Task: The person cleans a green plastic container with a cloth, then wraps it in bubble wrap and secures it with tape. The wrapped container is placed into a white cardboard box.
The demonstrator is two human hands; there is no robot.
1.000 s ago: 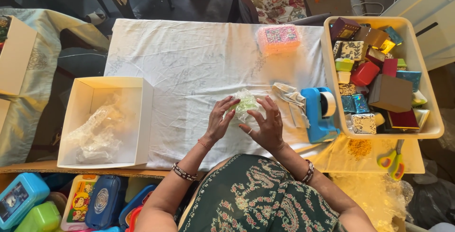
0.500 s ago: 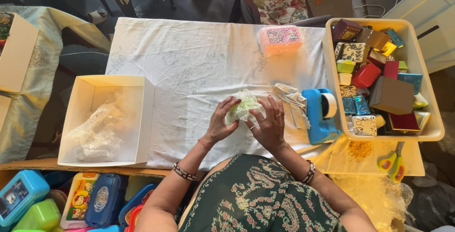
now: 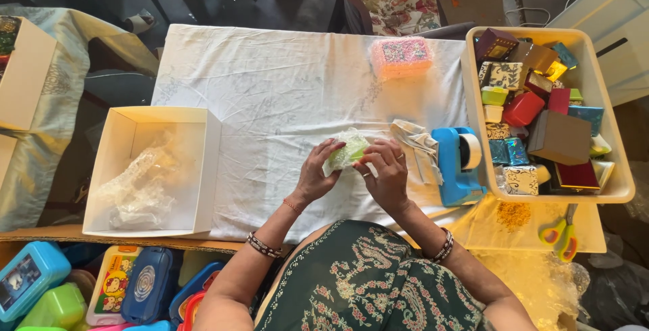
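Just below the centre of the frame, a small light-green block wrapped in clear crinkled plastic film (image 3: 348, 150) sits between both hands, resting on or just above the white cloth that covers the bench (image 3: 270, 87). It looks light and compact; the block itself seems firm, while the film around it is thin, soft and probably slippery, likely to slide or tear if pinched hard. The surest hold appears to be across the block's short sides, pressing through the film instead of tugging at its loose edges.

The left hand (image 3: 316, 172) curls its fingers (image 3: 331, 148) around the lower left end of the bundle, closed on it with the thumb underneath. The right hand (image 3: 387, 172) covers the right end, its fingers (image 3: 370, 152) bent and pressing on the film; whether they pinch a fold or only lie on it cannot be told.

Just right of the hands lies a crumpled strip of whitish paper or film (image 3: 416, 145), then a blue tape dispenser with a white roll (image 3: 458, 163). At the right edge a cream plastic tub (image 3: 612, 192) holds many small coloured gift boxes. A pink patterned box (image 3: 401, 56) stands at the top centre. At left an open white cardboard box (image 3: 209, 169) holds loose clear film, and yellow-and-green scissors (image 3: 560, 233) lie lower right.
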